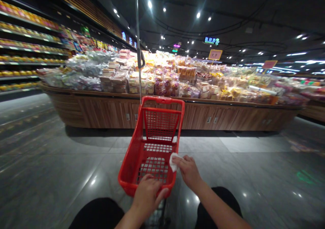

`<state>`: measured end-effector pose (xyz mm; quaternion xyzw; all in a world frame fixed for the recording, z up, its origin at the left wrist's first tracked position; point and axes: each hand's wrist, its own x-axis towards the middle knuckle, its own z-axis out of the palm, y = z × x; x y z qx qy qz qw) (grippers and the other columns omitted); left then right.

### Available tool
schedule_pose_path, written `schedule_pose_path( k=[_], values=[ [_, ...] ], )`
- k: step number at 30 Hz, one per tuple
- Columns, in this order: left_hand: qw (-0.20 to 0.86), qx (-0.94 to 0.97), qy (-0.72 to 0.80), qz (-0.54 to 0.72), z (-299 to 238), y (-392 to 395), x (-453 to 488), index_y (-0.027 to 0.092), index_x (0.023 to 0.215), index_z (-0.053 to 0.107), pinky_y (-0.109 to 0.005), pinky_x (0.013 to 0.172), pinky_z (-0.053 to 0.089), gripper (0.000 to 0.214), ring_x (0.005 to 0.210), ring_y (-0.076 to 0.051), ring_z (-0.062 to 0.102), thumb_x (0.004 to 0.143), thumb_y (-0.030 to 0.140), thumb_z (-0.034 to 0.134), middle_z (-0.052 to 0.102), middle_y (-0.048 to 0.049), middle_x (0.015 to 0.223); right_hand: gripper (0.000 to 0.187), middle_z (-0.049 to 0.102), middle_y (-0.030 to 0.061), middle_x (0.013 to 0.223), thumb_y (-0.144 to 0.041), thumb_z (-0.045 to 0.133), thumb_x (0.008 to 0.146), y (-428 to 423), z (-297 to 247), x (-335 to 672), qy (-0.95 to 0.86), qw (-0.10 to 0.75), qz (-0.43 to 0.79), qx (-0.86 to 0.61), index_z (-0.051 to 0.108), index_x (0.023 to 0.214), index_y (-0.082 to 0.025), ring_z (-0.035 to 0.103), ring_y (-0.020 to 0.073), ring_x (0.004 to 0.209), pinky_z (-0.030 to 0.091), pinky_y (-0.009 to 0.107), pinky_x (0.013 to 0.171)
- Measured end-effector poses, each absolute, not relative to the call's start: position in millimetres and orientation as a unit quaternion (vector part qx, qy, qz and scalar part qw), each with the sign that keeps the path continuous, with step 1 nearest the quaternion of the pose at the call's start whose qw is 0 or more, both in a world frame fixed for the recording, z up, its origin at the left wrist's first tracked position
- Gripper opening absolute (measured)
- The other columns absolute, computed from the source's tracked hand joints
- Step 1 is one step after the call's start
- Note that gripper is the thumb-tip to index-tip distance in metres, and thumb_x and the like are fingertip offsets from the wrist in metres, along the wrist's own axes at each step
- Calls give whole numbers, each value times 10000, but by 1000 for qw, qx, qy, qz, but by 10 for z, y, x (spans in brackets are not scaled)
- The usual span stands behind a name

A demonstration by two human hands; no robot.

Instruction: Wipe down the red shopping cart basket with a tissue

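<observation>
A red plastic shopping basket (132, 158) stands on the grey floor right in front of me, its long pull handle (138, 53) rising straight up. My left hand (147, 194) grips the basket's near rim, fingers curled over the edge. My right hand (187, 169) is closed on a small white cloth or tissue (173, 162) and presses it against the basket's right side rim. The basket's mesh bottom shows nothing inside. My dark-trousered knees frame the bottom of the view.
A long wooden display island (177, 115) piled with packaged baked goods (165, 76) stretches across the aisle behind the basket. Stocked shelves (25, 49) line the left wall. Yellow price signs (215, 54) stand above the goods. Shiny tiled floor (63, 164) surrounds me.
</observation>
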<state>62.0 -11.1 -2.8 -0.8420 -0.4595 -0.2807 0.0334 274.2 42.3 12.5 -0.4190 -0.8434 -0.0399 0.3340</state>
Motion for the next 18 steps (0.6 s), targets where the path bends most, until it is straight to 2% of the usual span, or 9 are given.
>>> schedule_pose_path(
  k=[3,5,11,18],
  values=[
    [48,-839,-450,-302,-24,-115,569,207,665,576,-364,808,429,203,590,-141,596,833,304,514,631,23,599,350,665,10,1156,-124,444,882,507,145,2678,-823,356,-55,-440,626,1152,-253,528,194,841,327,321,720],
    [51,-839,-444,-311,-22,-125,535,209,668,573,-365,802,429,185,589,-144,596,822,303,528,627,27,593,329,675,11,1130,-134,444,876,400,104,2620,-826,362,-44,-429,647,1106,-252,525,196,822,322,324,711],
    [48,-843,-443,-301,-25,-155,420,214,650,566,-378,821,431,192,583,-145,597,809,320,557,612,34,576,291,665,2,1153,-176,488,861,72,13,2568,-863,344,-13,-370,632,1091,-280,535,201,832,318,331,719],
    [71,-844,-452,-280,-34,-154,370,216,652,567,-384,881,421,223,637,-147,604,832,344,532,616,32,606,304,686,5,1109,-131,487,866,295,134,2520,-816,369,-36,-443,642,1095,-256,558,199,843,309,315,707]
  ],
)
